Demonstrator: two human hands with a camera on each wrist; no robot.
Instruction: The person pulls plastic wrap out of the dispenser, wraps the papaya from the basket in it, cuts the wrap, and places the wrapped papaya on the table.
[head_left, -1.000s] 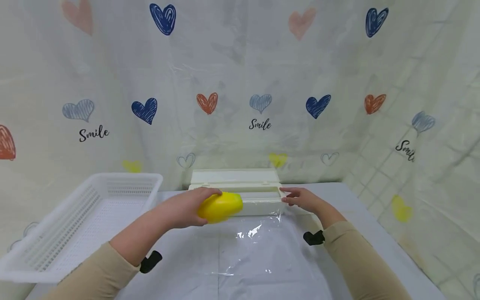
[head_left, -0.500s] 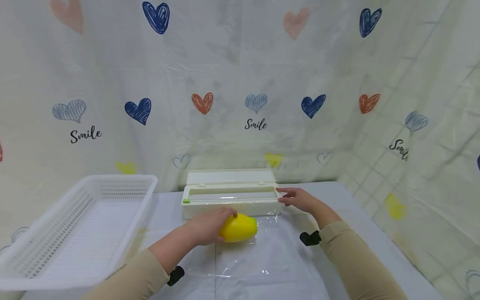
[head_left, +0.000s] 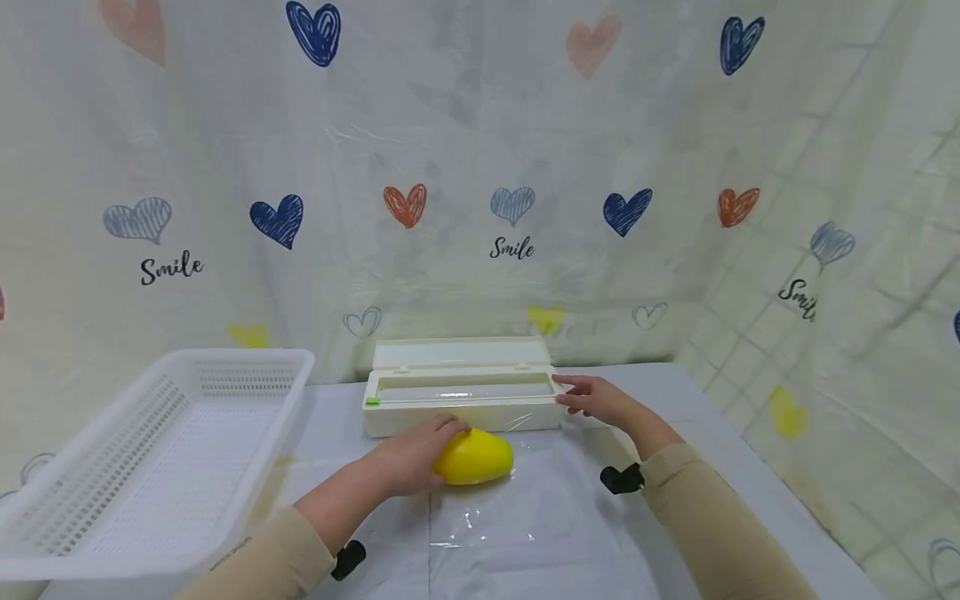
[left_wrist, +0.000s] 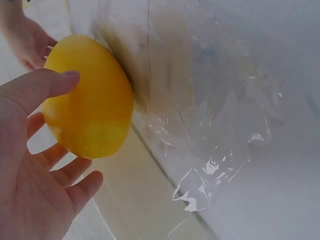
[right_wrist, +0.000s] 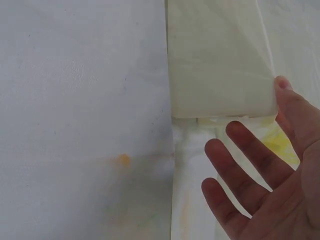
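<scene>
My left hand [head_left: 417, 456] grips a yellow oval fruit [head_left: 480, 458] with a green tip, close over a sheet of clear plastic wrap [head_left: 495, 521]. In the left wrist view the thumb lies across the top of the fruit [left_wrist: 95, 100], with the other fingers curled beneath it. Behind it stands a white cling film dispenser [head_left: 465, 417], its lid [head_left: 461, 354] raised. My right hand [head_left: 600, 398] holds the dispenser's right end by thumb and forefinger. The right wrist view shows the other fingers [right_wrist: 225, 155] spread just off the end of the dispenser [right_wrist: 220, 60].
A large white plastic basket [head_left: 296, 408] with slotted walls stands on the left of the table. A small green slider [head_left: 372, 402] sits at the dispenser's left front. Behind the table hangs a curtain [head_left: 450, 283] printed with hearts.
My left hand has carried the yellow fruit toward me and rightward, from before the dispenser down to the plastic wrap. During the last half second it barely moved. My right hand stayed at the dispenser.
</scene>
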